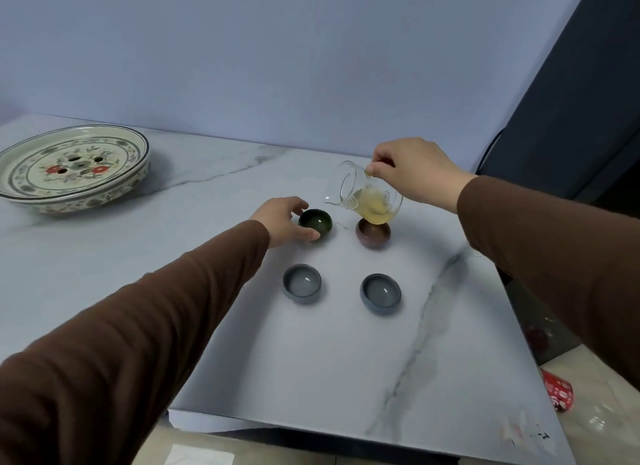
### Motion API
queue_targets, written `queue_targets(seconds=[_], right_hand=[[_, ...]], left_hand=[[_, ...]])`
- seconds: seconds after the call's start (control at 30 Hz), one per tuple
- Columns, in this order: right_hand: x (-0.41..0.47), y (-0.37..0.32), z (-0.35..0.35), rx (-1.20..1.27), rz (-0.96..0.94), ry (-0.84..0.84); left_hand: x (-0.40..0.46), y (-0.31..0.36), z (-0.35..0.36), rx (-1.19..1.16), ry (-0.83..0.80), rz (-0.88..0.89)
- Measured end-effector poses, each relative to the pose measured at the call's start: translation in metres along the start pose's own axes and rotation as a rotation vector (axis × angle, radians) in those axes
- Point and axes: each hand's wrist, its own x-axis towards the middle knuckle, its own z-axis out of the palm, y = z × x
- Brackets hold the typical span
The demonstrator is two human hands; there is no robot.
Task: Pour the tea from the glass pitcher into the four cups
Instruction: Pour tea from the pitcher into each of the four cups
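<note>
Right hand (412,170) gripping tilted pitcher (367,197) above brown cup (373,237), left hand (285,220) curled round green cup (316,222), toward back edge of counter (311,360)

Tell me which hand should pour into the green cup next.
Right. The right hand holds the tilted glass pitcher, its spout pointing toward the green cup; the left hand holds that cup.

Plain pale lavender-blue wall (311,48) behind, evenly lit, soft shadows. White marble-look tabletop with grey veins (311,360), far edge against the wall. Dark navy panel (571,118) past the right edge. Glossy beige tiled floor (595,430) below the near-right corner.
</note>
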Motion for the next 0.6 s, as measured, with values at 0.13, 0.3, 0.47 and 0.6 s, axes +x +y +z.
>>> queue_targets(seconds=[0.13,0.3,0.47,0.6], right_hand=[[0.006,-0.008,0.000,-0.045,-0.003,-0.032],[0.012,-0.016,-0.003,-0.103,-0.017,-0.065],[0.016,-0.021,-0.002,-0.114,-0.029,-0.103],[0.018,-0.022,-0.001,-0.102,-0.044,-0.118]], left_hand=[[0.003,-0.001,0.001,-0.027,0.000,0.012],[0.006,-0.002,0.002,-0.031,-0.019,0.024],[0.006,-0.005,0.005,-0.062,-0.011,0.042],[0.006,-0.010,0.008,-0.113,0.007,0.051]])
